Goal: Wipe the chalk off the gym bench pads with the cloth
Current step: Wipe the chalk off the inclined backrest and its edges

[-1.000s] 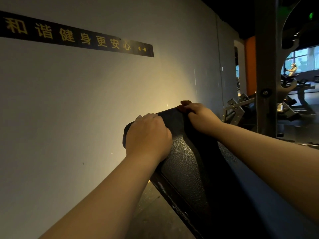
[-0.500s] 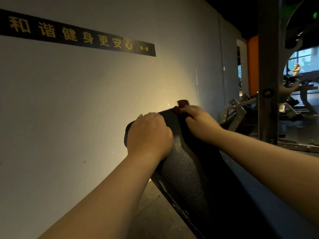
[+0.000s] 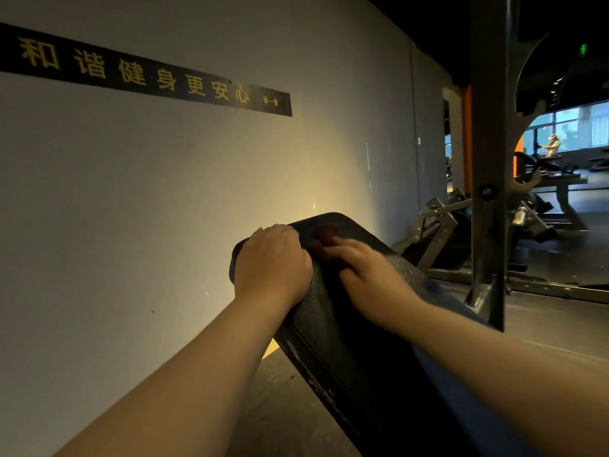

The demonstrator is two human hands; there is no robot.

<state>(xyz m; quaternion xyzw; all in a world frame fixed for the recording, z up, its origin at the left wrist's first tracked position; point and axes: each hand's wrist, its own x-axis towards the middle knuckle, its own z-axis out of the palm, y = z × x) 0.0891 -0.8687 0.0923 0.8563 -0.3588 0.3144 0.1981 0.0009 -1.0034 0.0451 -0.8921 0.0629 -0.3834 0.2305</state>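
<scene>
Left hand point(image 3: 272, 262) clamps the bench pad point(image 3: 326, 301) edge; right hand point(image 3: 365, 272) (grip blurred, unreadable) presses cloth point(image 3: 324, 234), which, if loosely held, could slide off beyond its fingertips.

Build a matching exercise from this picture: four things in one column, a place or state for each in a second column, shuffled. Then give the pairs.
1. cloth
2. sign
3. left hand
4. right hand

A. grips the left edge of the bench pad
B. blurred, on the cloth
C. on the wall, yellow characters
D. dark red, near the bench pad's top end

Pairs: 1-D, 2-C, 3-A, 4-B
</scene>
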